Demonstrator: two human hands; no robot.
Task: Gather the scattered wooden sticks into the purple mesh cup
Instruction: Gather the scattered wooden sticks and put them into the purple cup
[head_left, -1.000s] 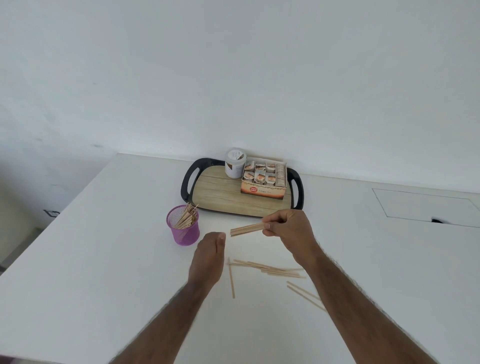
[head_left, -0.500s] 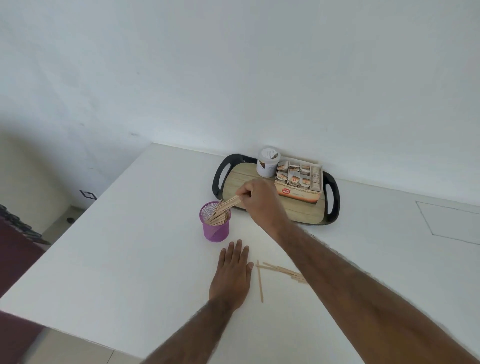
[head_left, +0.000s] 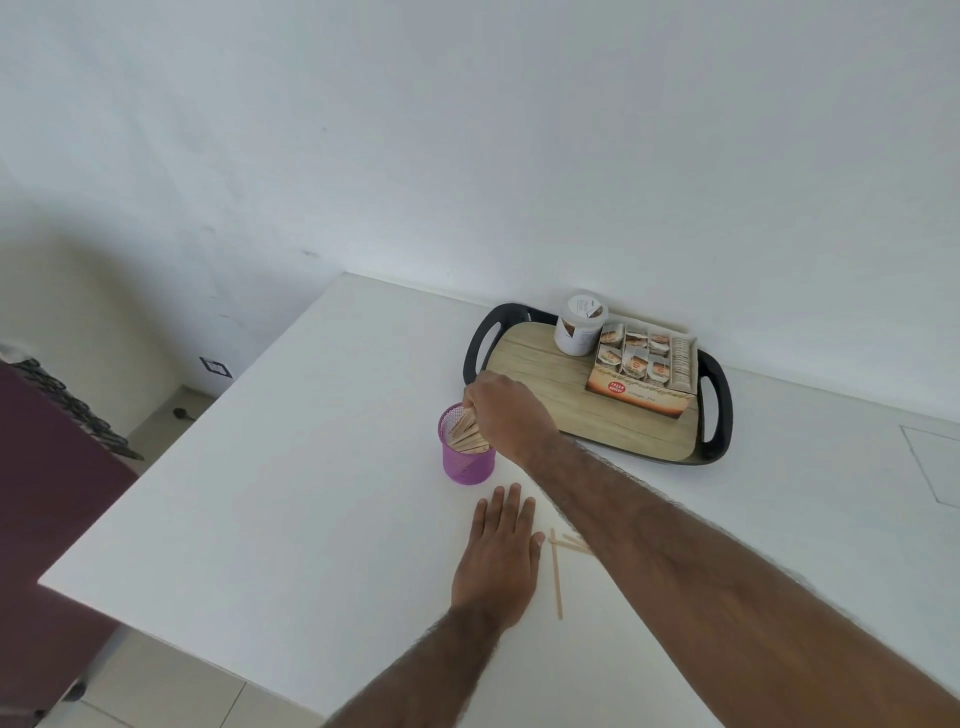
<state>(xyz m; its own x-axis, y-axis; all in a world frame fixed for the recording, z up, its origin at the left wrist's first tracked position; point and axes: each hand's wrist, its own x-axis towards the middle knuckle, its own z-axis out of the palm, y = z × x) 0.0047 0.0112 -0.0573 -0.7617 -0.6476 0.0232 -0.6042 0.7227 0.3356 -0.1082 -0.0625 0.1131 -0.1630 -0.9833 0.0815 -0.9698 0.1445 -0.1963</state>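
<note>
The purple mesh cup stands on the white table, with several wooden sticks leaning inside it. My right hand is directly over the cup's right rim, fingers closed on the tops of the sticks it has lowered into the cup. My left hand lies flat, palm down, on the table just in front of the cup, holding nothing. A few loose wooden sticks lie on the table to the right of my left hand, partly hidden under my right forearm.
A black-handled tray with a wood-look base sits behind the cup, carrying a white jar and an open box of packets. The table's left edge drops to the floor. A wall runs behind.
My right hand has carried its bundle of sticks further left and down, tipping them into the cup. My left hand has stayed flat on the table. The view has swung left.
</note>
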